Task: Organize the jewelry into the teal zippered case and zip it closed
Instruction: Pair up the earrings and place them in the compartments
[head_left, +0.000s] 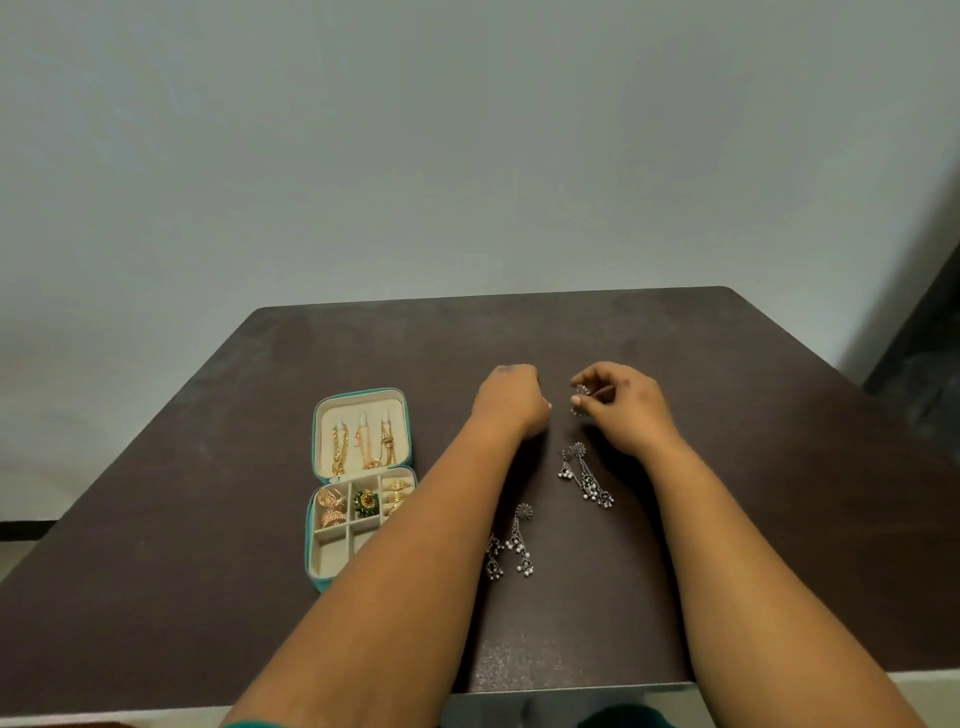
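Note:
The teal zippered case (318, 526) lies open at the table's left, its lid flat behind the tray. Gold chains (362, 440) hang in the lid. Gold earrings, a green piece (366, 503) and gold rings fill the tray's rear compartments; the front ones look bare. My right hand (621, 402) pinches a small silver earring (580, 399) just above the table. My left hand (511, 397) is curled into a fist beside it; whether it holds anything is hidden. Two long silver dangle earrings lie on the table, one (584, 474) below my right hand, one (519, 540) between my forearms.
The dark brown table (753, 493) stands against a pale wall. Its front edge runs just under my forearms. A dark door or panel edge (919, 332) shows at the far right.

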